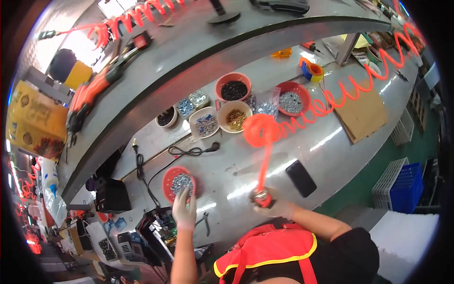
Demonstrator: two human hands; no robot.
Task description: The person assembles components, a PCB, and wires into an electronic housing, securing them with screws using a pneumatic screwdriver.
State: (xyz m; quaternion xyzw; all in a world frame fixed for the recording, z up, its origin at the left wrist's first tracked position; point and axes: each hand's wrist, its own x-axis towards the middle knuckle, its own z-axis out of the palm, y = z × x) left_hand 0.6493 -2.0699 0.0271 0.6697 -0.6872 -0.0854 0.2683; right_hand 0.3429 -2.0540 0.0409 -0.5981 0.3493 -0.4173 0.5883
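Observation:
My left hand (184, 212), in a whitish glove, reaches into the near edge of a pink bowl (166, 185) of small silver screws (181, 182). Its fingers are stretched out and slightly apart, with the tips at the screws; no screw shows between them. My right hand (279, 208), gloved too, is closed around a red air screwdriver (262, 197) held above the bench. A coiled orange-red air hose (262, 130) runs up from the tool's top. Just left of my lap, an opened device with a green circuit board (165, 229) lies beside pliers (204, 223).
Several bowls stand farther back, among them a pink bowl of black screws (234, 90) and a white bowl of brass-coloured screws (236, 117). A black phone (301, 178) lies right of my right hand. A raised metal shelf (189, 52) arches over the bench; a power cord (187, 151) lies left.

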